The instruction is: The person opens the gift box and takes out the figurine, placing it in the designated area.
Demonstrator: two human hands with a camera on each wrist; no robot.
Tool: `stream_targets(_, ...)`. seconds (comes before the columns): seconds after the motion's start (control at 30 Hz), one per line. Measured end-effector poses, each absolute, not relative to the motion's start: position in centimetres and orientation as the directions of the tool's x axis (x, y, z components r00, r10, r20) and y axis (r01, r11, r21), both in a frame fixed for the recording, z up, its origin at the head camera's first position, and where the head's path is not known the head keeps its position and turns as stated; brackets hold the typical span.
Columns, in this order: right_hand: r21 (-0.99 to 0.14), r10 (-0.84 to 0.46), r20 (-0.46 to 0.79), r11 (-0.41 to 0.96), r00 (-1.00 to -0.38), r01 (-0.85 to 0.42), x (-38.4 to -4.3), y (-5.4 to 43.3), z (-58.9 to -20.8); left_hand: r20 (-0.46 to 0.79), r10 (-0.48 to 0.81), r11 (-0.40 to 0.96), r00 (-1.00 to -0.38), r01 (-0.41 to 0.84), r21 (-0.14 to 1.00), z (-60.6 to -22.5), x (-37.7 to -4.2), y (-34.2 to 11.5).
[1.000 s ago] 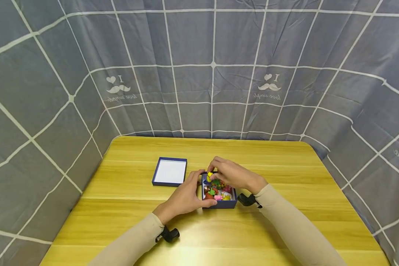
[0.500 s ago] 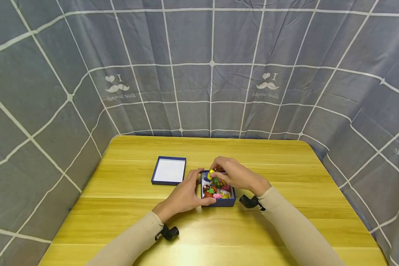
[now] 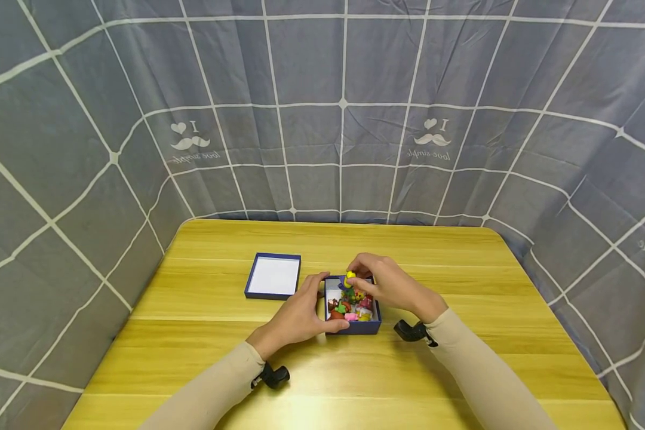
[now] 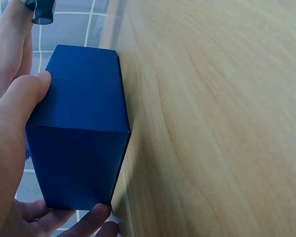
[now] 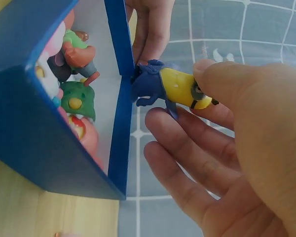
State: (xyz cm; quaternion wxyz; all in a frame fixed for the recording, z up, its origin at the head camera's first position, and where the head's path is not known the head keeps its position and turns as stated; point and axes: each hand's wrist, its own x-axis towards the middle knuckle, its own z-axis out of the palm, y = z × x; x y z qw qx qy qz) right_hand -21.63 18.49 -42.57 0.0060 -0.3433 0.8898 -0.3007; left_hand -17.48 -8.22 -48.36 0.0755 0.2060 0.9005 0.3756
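My right hand (image 3: 395,288) pinches a yellow and blue Minion figurine (image 5: 175,88) between thumb and fingers. In the right wrist view the figurine lies sideways at the rim of a dark blue box (image 3: 353,328), its blue end nearest the box. My left hand (image 3: 298,319) grips this box, thumb on the near wall and fingers at the far side. Several small toys fill much of the white-lined box, among them a green figure (image 5: 78,101) and a brown one in a green top (image 5: 79,55). At the box's back left, bare white lining shows.
A square blue lid (image 3: 273,276) with a white inside lies face up on the wooden table (image 3: 204,334), left of the box. A grey checked curtain (image 3: 312,137) hangs behind the table and along its sides. Each wrist carries a black camera (image 3: 275,376).
My right hand has moved the Minion figurine to the right and slightly up, from the box's back left corner toward its back middle. The left hand keeps its hold on the box.
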Motion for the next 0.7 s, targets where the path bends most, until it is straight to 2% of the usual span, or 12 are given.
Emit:
stream_targets(0.47, -0.539, -0.538, 0.264, 0.606, -0.8, -0.585, -21.1, 20.5, -42.6, 0.012, 0.421, 0.644, -0.907, 0.309, 0.7, -48.3, -17.6, -8.2)
stream_targets(0.7, -0.51, -0.517, 0.308, 0.619, -0.799, -0.597, -21.0, 21.6, -42.8, -0.005, 0.415, 0.65, -0.91, 0.292, 0.701, -48.3, -17.7, -8.0)
